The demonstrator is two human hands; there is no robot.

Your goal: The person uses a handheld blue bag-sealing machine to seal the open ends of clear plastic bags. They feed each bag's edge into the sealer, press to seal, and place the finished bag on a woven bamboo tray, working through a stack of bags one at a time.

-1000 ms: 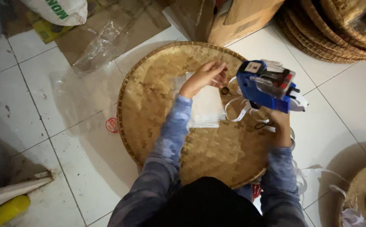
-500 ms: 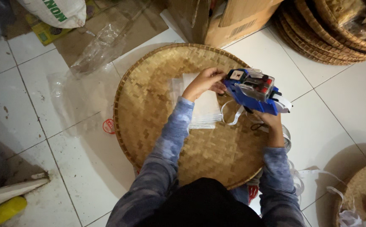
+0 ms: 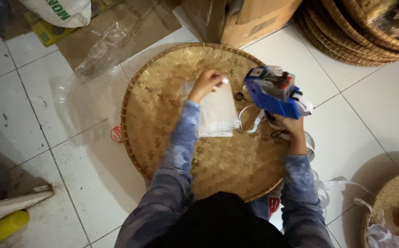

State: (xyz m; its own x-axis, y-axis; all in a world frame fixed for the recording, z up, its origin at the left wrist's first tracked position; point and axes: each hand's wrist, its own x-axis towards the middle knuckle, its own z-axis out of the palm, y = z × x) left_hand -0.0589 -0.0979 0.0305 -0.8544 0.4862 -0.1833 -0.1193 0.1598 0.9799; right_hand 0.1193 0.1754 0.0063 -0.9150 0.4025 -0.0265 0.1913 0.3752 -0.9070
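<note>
Two hands at work: my left hand (image 3: 207,84) pinches the clear bags (image 3: 217,111) flat on the tray (image 3: 162,115), right hand (image 3: 291,126) at three o'clock clenches the blue label gun (image 3: 273,92), best held level.

Probably a small packing workshop or storeroom: white tiled floor (image 3: 369,105), stacked woven trays (image 3: 360,32), cardboard box (image 3: 254,18), sack (image 3: 61,9), loose plastic bags (image 3: 103,46).

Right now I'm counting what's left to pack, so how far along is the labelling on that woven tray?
No finished pile is visible. In hand: the right hand holds a blue label gun, and the left hand touches the stack of clear plastic bags on the round woven bamboo tray. Whether any bag carries a label can't be told.
</note>
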